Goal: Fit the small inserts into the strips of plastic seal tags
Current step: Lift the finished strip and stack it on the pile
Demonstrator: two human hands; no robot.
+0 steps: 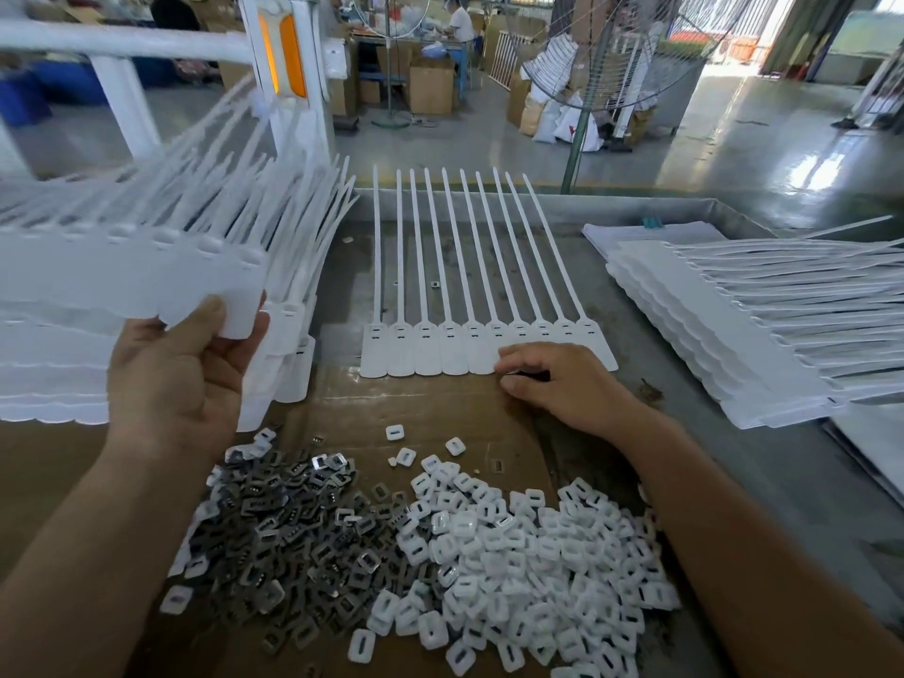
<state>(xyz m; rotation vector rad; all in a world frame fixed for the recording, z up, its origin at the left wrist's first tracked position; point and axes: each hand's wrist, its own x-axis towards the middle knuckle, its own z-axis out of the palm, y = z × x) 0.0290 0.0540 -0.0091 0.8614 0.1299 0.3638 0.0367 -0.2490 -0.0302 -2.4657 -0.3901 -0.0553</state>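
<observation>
Left hand gripped a raised strip, right hand curled on the flat strip, grip unclear; picking inserts looked next.

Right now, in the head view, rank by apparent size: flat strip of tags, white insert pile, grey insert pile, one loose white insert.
1. flat strip of tags and white insert pile: similar spread, pile nearer, so unranked.
2. grey insert pile.
3. loose white insert.

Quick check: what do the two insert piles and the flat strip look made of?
Grey insert pile: probably metal, with bright reflective glints. White insert pile: matte moulded plastic, by its look. Flat strip: smooth white plastic, slightly translucent.
</observation>
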